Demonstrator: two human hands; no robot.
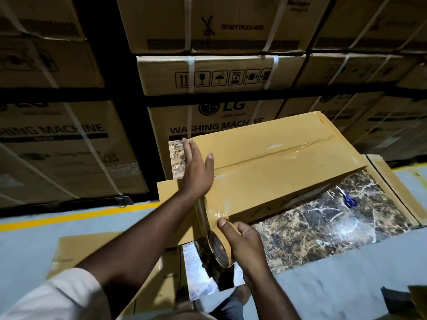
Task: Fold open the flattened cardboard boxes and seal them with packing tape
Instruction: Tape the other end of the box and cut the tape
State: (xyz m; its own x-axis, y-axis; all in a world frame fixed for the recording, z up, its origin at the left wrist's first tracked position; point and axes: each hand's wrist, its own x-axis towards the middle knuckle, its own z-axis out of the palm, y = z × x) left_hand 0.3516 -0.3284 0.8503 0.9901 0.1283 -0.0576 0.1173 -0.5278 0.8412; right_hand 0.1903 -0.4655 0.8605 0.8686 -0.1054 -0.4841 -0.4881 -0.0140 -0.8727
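A folded-up brown cardboard box (272, 162) lies on a dark marble table (323, 225). Clear tape runs along its top seam and down over the near end. My left hand (197, 167) presses flat on the box's near left corner, fingers straight. My right hand (242, 241) grips the roll of packing tape (218, 250) just below that end, with the strip stretched from the roll up onto the box and my thumb on the tape at the box's lower edge.
Flattened cardboard boxes lie under the box at the left (168, 195), at the table's right edge (392, 188) and lower left (92, 250). Blue scissors (350, 200) rest on the marble. Stacked washing machine cartons (208, 88) wall off the back. A yellow line (69, 215) marks the floor.
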